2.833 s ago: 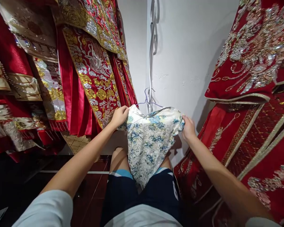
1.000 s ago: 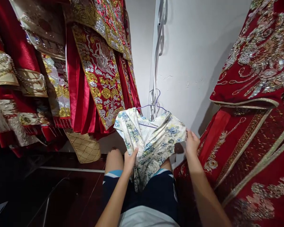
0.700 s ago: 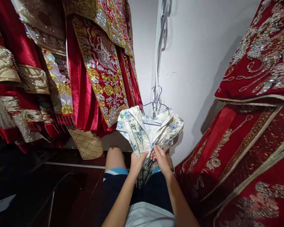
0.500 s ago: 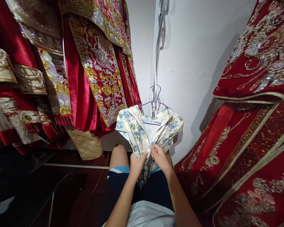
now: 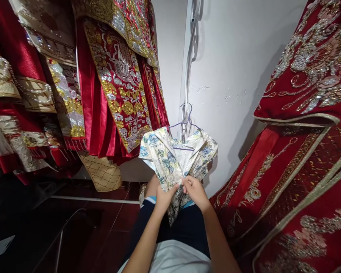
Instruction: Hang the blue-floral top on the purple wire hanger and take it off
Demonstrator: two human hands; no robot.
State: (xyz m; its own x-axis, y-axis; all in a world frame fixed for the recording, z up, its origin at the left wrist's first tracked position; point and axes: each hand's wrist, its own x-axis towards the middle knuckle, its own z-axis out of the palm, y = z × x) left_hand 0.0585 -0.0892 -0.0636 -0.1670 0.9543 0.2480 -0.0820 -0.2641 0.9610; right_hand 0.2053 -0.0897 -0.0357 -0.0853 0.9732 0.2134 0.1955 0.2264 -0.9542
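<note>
A cream garment with a blue and yellow floral print (image 5: pixel 174 157) hangs on a thin purple wire hanger (image 5: pixel 184 122) in front of the white wall. Its front lies open at the collar. My left hand (image 5: pixel 164 197) and my right hand (image 5: pixel 193 189) meet at the middle of the garment, just below the opening. Both pinch the fabric edges together, fingers closed on the cloth. The lower part of the garment droops between my wrists over my dark shorts.
Red robes with gold and silver embroidery (image 5: pixel 116 83) hang close on the left, and a gold quilted piece (image 5: pixel 102 172) dangles below them. More red sequined robes (image 5: pixel 301 113) crowd the right. A white cable strip (image 5: pixel 191 45) runs down the wall corner. Dark red floor tiles (image 5: pixel 82 227) lie below.
My hands left the garment's shoulders and came together at its middle front, gathering the two edges. In the last half second they shifted slightly; my knee has dropped out of sight.
</note>
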